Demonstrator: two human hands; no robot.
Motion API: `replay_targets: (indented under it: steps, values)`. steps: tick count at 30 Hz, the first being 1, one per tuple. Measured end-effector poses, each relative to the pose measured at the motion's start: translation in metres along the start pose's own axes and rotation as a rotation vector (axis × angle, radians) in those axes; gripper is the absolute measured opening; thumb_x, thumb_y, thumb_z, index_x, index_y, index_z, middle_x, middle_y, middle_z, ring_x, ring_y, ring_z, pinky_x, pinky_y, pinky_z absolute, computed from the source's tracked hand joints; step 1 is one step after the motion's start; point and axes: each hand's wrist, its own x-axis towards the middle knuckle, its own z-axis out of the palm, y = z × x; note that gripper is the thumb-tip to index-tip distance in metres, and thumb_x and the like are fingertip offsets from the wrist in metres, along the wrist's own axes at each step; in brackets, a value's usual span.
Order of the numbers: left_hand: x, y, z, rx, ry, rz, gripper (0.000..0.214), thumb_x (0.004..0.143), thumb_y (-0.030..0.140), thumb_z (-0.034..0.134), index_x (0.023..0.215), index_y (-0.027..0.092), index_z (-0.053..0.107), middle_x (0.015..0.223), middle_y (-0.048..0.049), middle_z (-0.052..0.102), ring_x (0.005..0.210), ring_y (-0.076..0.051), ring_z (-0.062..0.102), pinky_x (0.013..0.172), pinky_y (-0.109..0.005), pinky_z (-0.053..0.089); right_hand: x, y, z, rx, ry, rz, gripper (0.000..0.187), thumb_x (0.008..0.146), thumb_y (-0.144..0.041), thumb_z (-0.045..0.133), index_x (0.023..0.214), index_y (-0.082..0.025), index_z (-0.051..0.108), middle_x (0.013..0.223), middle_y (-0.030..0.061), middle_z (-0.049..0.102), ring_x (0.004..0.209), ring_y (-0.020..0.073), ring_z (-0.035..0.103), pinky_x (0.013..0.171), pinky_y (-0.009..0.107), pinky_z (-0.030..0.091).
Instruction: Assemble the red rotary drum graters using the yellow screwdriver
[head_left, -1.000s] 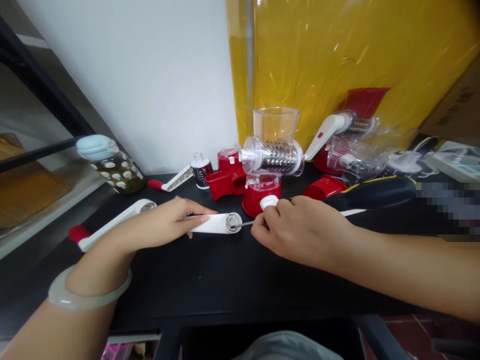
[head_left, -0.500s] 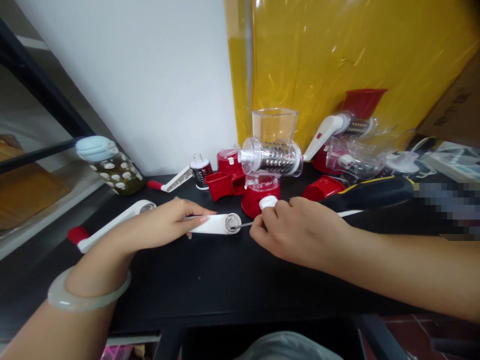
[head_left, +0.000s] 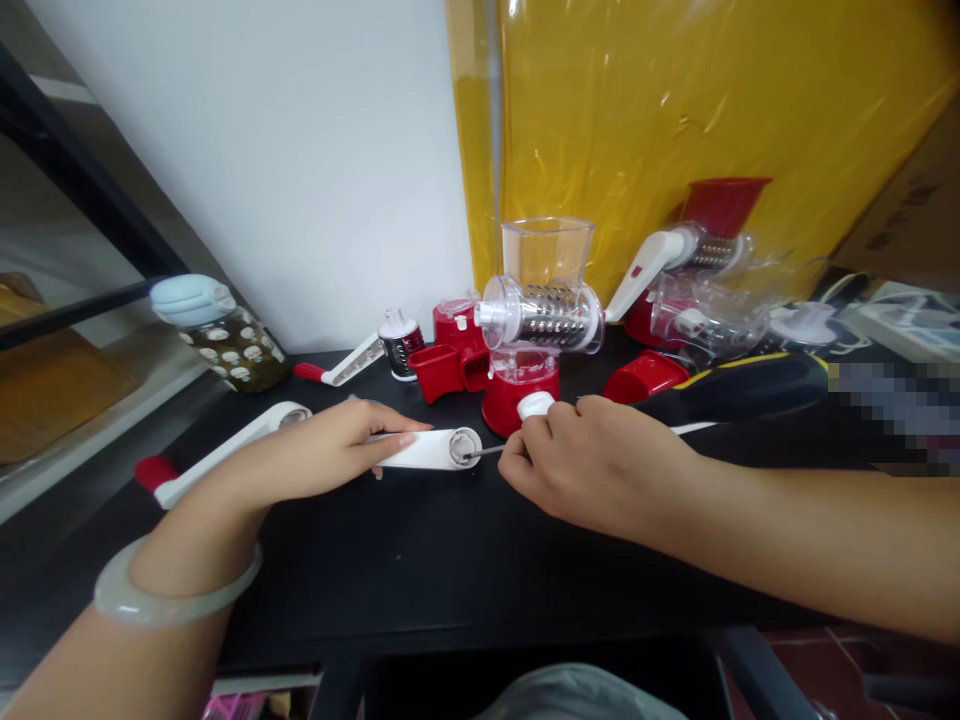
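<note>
A white crank handle (head_left: 431, 448) lies on the black table (head_left: 450, 560), and my left hand (head_left: 315, 458) rests on it with the fingers pressing it down. My right hand (head_left: 592, 462) is closed round a thin metal tool (head_left: 486, 451); its tip sits in the round end of the crank handle. The tool's grip is hidden inside my fist. A small white cap (head_left: 535, 404) shows just above my right fingers.
A second white crank handle with a red knob (head_left: 217, 452) lies left of my hand. A rotary grater with a red base (head_left: 536, 330) stands behind. Further grater parts (head_left: 697, 290), red pieces (head_left: 442, 365), a patterned jar (head_left: 225, 340) and a black-and-yellow tool (head_left: 742, 385) crowd the back.
Almost nothing. My right hand has crept a few pixels left toward the crank handle; my left hand has kept still.
</note>
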Motion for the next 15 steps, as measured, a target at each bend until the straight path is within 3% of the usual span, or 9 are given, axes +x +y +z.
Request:
replay_targets:
  steps: [15]
  values:
    - [0.0005,-0.0012,-0.0015,0.0,-0.029,0.004,0.043,0.095,0.052,0.048,0.128,0.031,0.066,0.1,-0.0014,0.075,0.079,-0.019,0.065,0.072,-0.028,0.05,0.0032,-0.0031,-0.0077,-0.016,-0.039,0.001,0.026,0.091,-0.005,0.039,0.096,-0.013,0.062,0.072,0.0088,0.065,0.056,0.0149,0.054,0.048,0.029,0.014]
